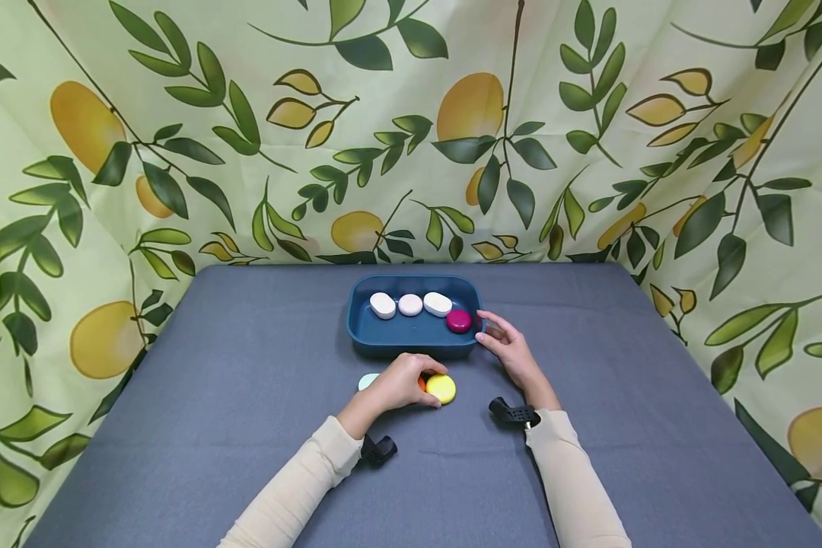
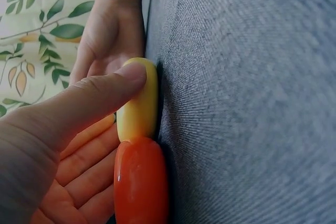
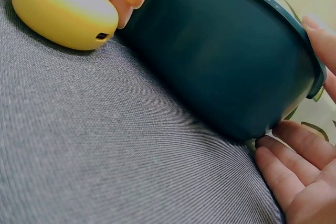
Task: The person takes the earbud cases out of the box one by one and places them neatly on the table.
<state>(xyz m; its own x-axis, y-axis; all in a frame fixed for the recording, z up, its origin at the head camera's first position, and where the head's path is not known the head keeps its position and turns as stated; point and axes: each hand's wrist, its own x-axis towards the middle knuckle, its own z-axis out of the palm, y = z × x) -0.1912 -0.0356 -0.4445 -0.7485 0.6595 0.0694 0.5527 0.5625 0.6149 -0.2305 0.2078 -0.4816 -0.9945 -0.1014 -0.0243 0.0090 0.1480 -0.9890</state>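
My left hand (image 1: pixel 406 380) pinches a round yellow case (image 1: pixel 441 389), with the thumb on one side and the fingers on the other. It looks like an earbud case, and the right wrist view shows a small port on its edge. Touching it is a similar orange-red case (image 2: pixel 140 182), mostly behind the hand in the head view. A pale mint case (image 1: pixel 367 381) shows partly past the left hand. My right hand (image 1: pixel 512 356) holds the right end of a dark blue tray (image 3: pixel 210 51), thumb at the rim and fingers low by the base.
Inside the tray, three whitish cases (image 1: pixel 410 305) lie in a row along the back. A magenta case (image 1: pixel 459 321) lies at its right end. Grey cloth (image 1: pixel 260 396) covers the table, and a patterned curtain (image 1: pixel 246 152) hangs behind it.
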